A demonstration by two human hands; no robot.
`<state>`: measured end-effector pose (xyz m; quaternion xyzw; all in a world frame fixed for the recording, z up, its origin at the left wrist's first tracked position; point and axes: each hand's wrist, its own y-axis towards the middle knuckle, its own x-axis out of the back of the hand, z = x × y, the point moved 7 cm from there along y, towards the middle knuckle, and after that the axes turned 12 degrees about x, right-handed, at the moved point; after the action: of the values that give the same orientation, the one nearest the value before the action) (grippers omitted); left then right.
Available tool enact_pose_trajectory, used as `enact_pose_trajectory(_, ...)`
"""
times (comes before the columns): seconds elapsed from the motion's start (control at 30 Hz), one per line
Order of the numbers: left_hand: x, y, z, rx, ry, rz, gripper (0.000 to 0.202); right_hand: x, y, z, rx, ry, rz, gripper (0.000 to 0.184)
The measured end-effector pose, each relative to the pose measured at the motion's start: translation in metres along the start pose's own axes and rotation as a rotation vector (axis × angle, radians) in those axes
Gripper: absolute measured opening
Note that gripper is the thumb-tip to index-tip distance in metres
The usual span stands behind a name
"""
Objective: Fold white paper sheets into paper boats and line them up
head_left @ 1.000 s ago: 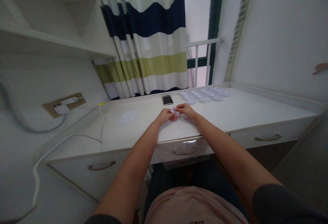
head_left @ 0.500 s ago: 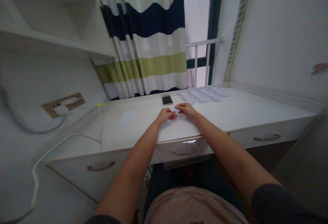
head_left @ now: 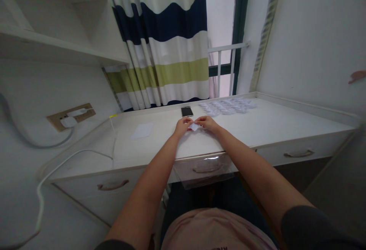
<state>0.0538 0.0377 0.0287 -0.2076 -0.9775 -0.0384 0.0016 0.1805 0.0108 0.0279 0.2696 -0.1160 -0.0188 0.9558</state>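
Observation:
A small folded piece of white paper (head_left: 194, 126) is pinched between both hands, just above the white desk. My left hand (head_left: 182, 126) is closed on its left side, and my right hand (head_left: 208, 123) is closed on its upper right. The fingers cover part of the paper, so its full shape is hidden. Behind the right hand lie several white folded paper pieces (head_left: 228, 106) in rows. A dark phone (head_left: 187, 111) rests flat just beyond the left hand. Left of the hands, a flat stack or sheet of white paper (head_left: 142, 131) lies on the desk.
The white desk (head_left: 274, 120) has drawers along its front, and a clear plastic sheet (head_left: 204, 170) hangs over the middle one. A white cable (head_left: 82, 151) runs across the left end to a wall socket (head_left: 71, 116). A striped curtain (head_left: 174, 51) hangs behind.
The fingers have shifted on the paper: both hands now pinch its upper edge, and more of its white face shows below them. The other items have stayed in place.

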Motion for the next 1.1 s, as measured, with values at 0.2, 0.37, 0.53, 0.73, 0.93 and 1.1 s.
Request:
enact_pose_trajectory(0.2,0.005,-0.002,-0.002,-0.005,-0.108,-0.022,0.018,0.004,0.002,0.000,0.013,0.099,-0.072,0.026)
enact_pose_trajectory(0.37,0.013,-0.002,-0.007,-0.080,-0.259,-0.057,0.017,0.010,0.004,-0.008,0.008,0.289,-0.195,0.031)
enact_pose_trajectory(0.53,0.015,0.000,-0.010,-0.118,-0.304,-0.093,0.017,0.010,0.007,-0.017,-0.009,0.353,-0.219,0.029)
enact_pose_trajectory(0.73,0.011,-0.002,-0.014,-0.156,-0.170,-0.080,0.031,0.009,0.007,-0.019,-0.007,0.347,-0.223,0.026)
enact_pose_trajectory(0.93,0.007,-0.002,-0.010,-0.081,-0.151,-0.026,0.030,0.010,0.007,-0.018,0.007,0.359,-0.218,0.027)
enact_pose_trajectory(1.1,0.006,-0.004,-0.011,-0.079,-0.091,-0.018,0.027,0.013,0.006,-0.018,-0.003,0.347,-0.242,0.028)
